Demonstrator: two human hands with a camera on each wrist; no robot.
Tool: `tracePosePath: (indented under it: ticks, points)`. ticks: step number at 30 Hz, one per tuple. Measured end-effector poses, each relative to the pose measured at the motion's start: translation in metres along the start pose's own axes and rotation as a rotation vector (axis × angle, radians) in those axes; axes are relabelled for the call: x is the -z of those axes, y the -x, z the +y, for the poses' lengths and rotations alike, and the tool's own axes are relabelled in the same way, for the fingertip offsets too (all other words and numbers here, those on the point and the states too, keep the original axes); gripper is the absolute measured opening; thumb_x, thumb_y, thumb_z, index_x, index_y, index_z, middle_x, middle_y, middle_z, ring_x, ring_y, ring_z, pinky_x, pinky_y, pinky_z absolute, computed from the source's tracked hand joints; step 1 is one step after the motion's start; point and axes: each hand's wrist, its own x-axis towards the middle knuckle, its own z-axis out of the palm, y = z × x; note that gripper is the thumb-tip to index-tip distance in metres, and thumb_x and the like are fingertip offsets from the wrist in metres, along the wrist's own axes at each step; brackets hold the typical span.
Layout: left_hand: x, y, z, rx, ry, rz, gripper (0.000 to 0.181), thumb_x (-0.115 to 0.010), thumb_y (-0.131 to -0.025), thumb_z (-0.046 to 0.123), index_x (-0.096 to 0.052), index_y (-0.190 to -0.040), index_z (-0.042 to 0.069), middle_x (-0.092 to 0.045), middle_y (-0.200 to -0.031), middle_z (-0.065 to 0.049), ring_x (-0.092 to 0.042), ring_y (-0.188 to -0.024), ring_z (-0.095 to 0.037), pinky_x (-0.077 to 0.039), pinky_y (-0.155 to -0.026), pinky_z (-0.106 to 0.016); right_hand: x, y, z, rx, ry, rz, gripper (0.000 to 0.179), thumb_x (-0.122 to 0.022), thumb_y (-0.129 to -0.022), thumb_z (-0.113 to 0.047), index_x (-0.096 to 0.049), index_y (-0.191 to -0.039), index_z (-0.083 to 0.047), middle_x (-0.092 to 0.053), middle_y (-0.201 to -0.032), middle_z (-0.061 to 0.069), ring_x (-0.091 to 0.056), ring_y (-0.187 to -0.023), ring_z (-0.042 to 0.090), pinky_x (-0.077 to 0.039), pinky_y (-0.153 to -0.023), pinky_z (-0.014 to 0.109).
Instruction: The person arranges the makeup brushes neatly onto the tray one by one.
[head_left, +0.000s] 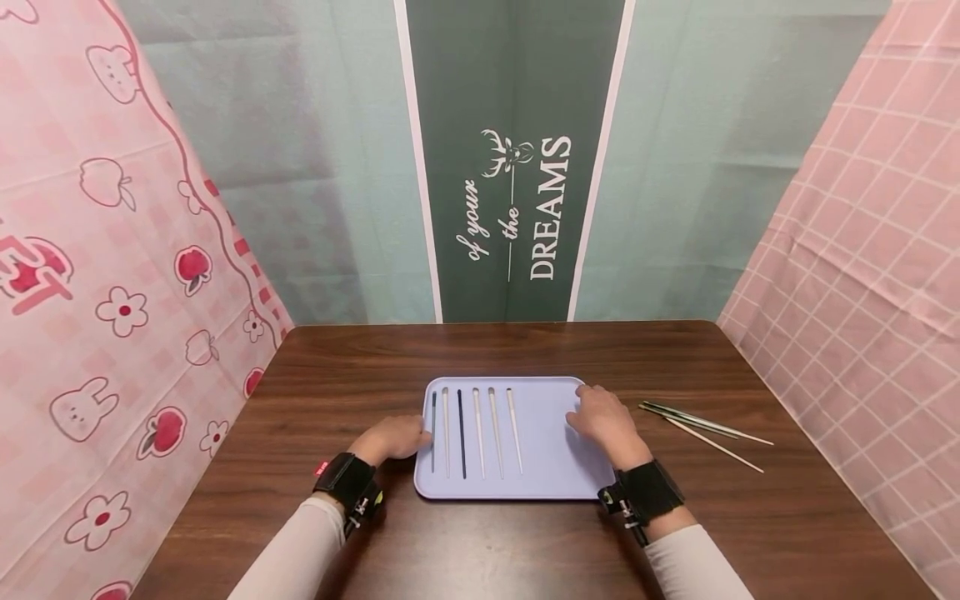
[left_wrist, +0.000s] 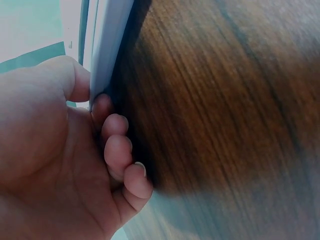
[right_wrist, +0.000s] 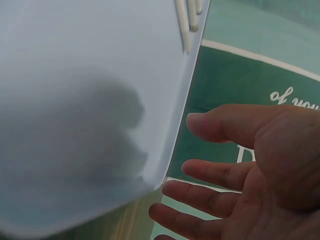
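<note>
A pale lavender tray (head_left: 547,479) lies on the table, with several slim brushes (head_left: 480,433) side by side on its left half, some with pale handles and some dark. My left hand (head_left: 392,439) pinches the tray's left rim (left_wrist: 107,45); its thumb (left_wrist: 80,82) is over the rim and its fingers curl against the outer side. Over at the right end of the tray is my right hand (head_left: 603,421). In the right wrist view its fingers (right_wrist: 205,197) are spread near the tray's corner, holding nothing, and its shadow falls across the tray.
A loose bundle of thin green and pale sticks (head_left: 705,425) lies on the brown wooden table (head_left: 352,358) to the right of the tray. Patterned pink cloths (head_left: 862,275) hang at both sides, and a green curtain (head_left: 517,83) with white lettering hangs behind.
</note>
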Motion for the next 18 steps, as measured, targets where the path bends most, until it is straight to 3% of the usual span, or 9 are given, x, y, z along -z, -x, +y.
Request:
tracePosePath:
  ticks: [10,18]
  points:
    - [0.001,0.000,-0.001,0.030,0.006,-0.021,0.022,-0.053,-0.096,0.025,-0.061,-0.096,0.005,-0.058,-0.090,-0.007,-0.052,-0.080,-0.023,-0.047,-0.080,-0.042,0.004,0.005,0.024,-0.003,-0.006,0.030,0.051,-0.066,-0.092,-0.020,-0.054,-0.132,0.011,-0.057,-0.127,0.032,-0.056,-0.113,0.045,-0.047,-0.091,0.057]
    - [0.002,0.003,0.003,0.036,0.020,-0.027,0.020,-0.053,-0.096,0.024,-0.060,-0.095,0.005,-0.056,-0.087,-0.007,-0.052,-0.078,-0.023,-0.045,-0.076,-0.040,0.015,0.014,0.046,-0.037,0.002,0.025,0.057,-0.062,-0.094,-0.021,-0.048,-0.137,0.014,-0.048,-0.137,0.039,-0.047,-0.126,0.055,-0.042,-0.100,0.063]
